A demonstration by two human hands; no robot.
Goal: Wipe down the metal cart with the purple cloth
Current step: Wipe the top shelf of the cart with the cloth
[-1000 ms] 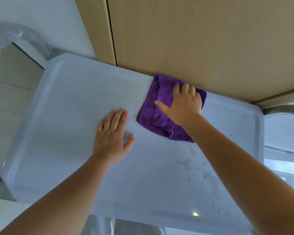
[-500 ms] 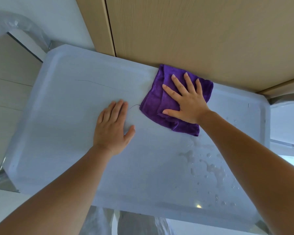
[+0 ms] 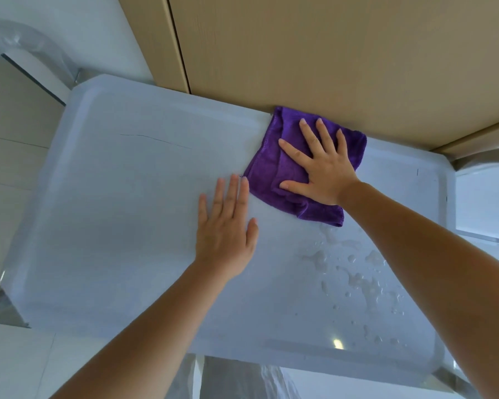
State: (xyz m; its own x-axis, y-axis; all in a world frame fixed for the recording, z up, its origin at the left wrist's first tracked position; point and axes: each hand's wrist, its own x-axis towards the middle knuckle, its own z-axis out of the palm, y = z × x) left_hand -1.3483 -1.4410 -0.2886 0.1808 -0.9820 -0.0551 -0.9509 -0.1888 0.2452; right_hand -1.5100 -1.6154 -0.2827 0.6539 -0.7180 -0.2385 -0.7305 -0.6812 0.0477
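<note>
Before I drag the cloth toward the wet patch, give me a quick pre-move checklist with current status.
1. Right hand flat on the purple cloth, fingers spread: ok.
2. Cloth lying on the cart top, its far edge against the wooden panel: ok.
3. Left hand pressing flat on the cart top beside the cloth, bracing: ok.
4. Water droplets on the near right area unwiped: not ok.
5. Path from cloth to droplets free of objects: ok.
6. Cart wheels locked: cannot tell.
</note>
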